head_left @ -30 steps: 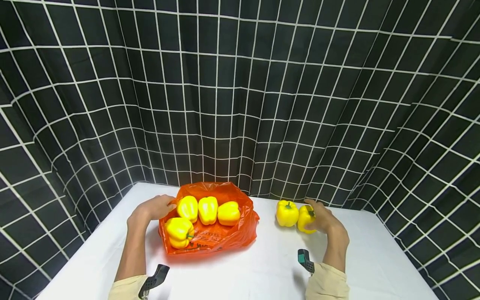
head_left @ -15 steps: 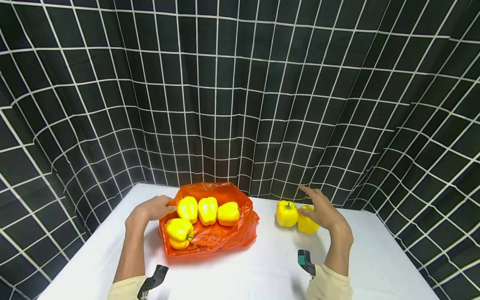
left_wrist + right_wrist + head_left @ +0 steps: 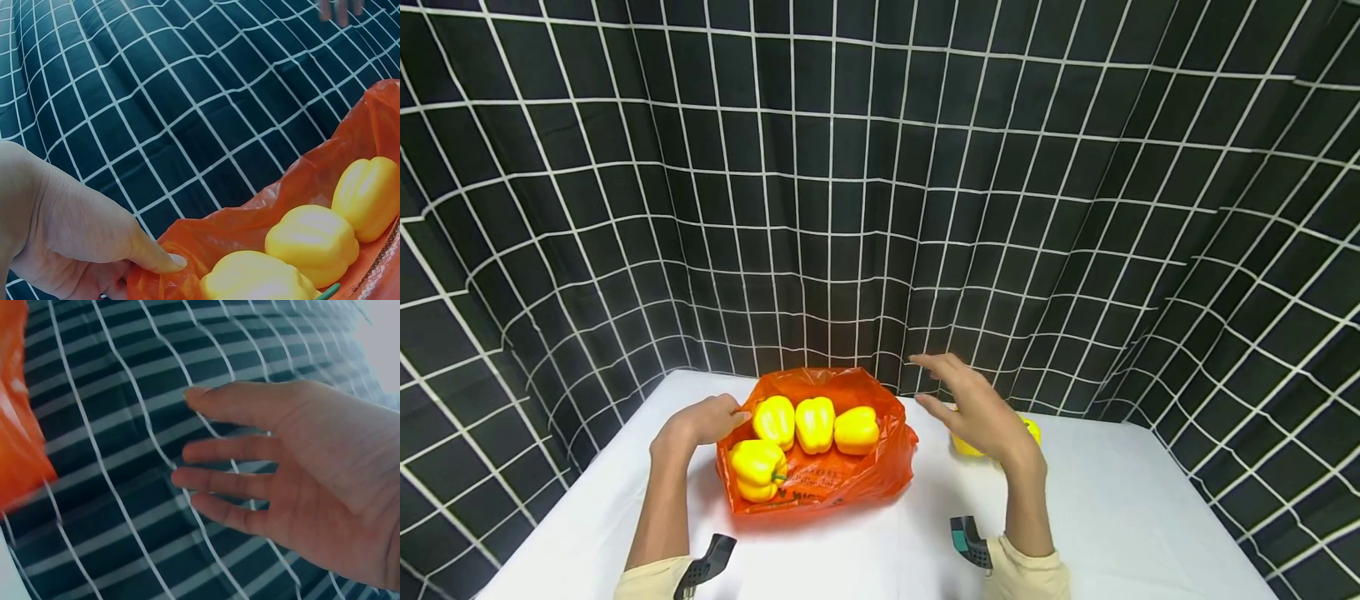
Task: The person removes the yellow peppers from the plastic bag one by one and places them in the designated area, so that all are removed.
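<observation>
My left hand (image 3: 700, 421) pinches the left rim of a red plastic bag (image 3: 891, 467); in the left wrist view its thumb (image 3: 159, 257) lies over the crumpled plastic. The bag lies with its mouth wide, and several yellow bell peppers (image 3: 815, 423) sit inside, one with its green stem toward the front. My right hand (image 3: 981, 417) is raised between the bag and two more yellow bell peppers, fingers spread and holding nothing. Behind that hand, one loose pepper (image 3: 966, 446) and another pepper (image 3: 1032, 429) are mostly hidden. The right wrist view has the empty palm (image 3: 312, 500) beside the bag.
A white cloth covers the table (image 3: 1120, 508). Black curtain with a white grid (image 3: 880, 208) stands close behind the table and along both sides. A dark wrist camera mount (image 3: 707, 562) is strapped at each sleeve.
My right hand has let go of the right-hand loose pepper, risen, and moved left toward the bag. The left hand has kept its place at the bag's rim.
</observation>
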Demonstrator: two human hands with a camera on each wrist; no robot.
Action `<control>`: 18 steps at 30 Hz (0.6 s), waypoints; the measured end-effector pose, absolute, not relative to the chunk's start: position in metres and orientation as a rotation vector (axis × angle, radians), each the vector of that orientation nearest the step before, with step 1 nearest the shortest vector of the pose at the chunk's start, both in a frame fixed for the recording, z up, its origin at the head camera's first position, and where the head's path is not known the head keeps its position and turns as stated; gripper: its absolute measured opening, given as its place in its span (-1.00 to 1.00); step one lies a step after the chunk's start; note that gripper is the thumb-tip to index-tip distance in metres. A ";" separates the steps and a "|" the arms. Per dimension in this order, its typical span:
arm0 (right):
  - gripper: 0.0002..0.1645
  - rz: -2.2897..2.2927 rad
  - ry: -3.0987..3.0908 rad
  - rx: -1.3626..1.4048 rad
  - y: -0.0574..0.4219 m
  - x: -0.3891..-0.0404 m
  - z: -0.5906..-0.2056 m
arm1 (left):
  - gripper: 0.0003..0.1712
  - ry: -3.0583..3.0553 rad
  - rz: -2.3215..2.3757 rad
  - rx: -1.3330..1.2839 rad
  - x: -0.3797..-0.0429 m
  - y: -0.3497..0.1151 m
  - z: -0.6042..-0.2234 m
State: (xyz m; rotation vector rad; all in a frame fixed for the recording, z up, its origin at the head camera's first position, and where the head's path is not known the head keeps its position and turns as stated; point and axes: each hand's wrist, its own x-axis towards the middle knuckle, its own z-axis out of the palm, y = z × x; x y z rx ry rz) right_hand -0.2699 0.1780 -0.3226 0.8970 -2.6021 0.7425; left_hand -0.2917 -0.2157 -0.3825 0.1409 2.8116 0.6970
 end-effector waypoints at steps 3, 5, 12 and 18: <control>-0.40 0.734 -2.595 1.030 0.151 -0.268 -0.323 | -0.72 2.818 0.686 0.159 -0.293 -0.215 -0.384; -0.43 0.704 -2.607 1.096 0.133 -0.266 -0.326 | -0.72 2.823 0.677 0.171 -0.293 -0.215 -0.385; -0.49 0.504 -2.651 1.294 0.071 -0.258 -0.350 | -0.71 2.834 0.661 0.190 -0.295 -0.216 -0.386; -0.43 0.224 -2.704 1.445 0.025 -0.251 -0.384 | -0.72 2.828 0.687 0.164 -0.292 -0.218 -0.385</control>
